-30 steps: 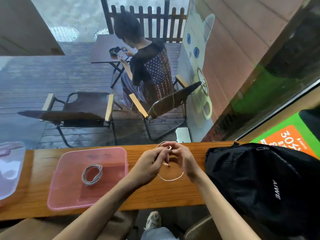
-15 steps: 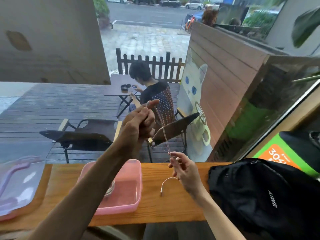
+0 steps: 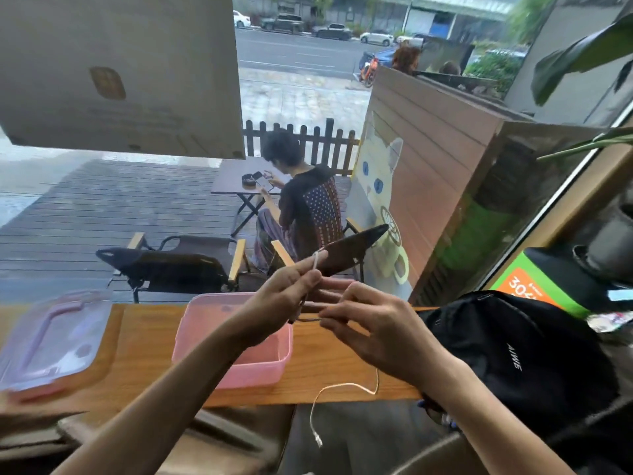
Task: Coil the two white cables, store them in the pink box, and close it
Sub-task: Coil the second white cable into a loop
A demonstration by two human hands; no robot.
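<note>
Both my hands hold one white cable above the wooden counter. My left hand pinches one end, whose plug sticks up above the fingers. My right hand grips the cable just to the right, and a short loop runs between the two hands. The free end hangs down below my right hand past the counter's front edge. The open pink box stands on the counter under my left forearm, which hides its inside. Its clear lid lies at the far left.
A black backpack fills the counter's right end, close to my right arm. A window runs along the counter's far edge; beyond it are folding chairs and a seated person. A green and orange sign stands at the right.
My left hand has come down from high up to meet my right hand. The cable, stretched between them before, now forms a short loop, and its free end hangs lower, below the counter edge.
</note>
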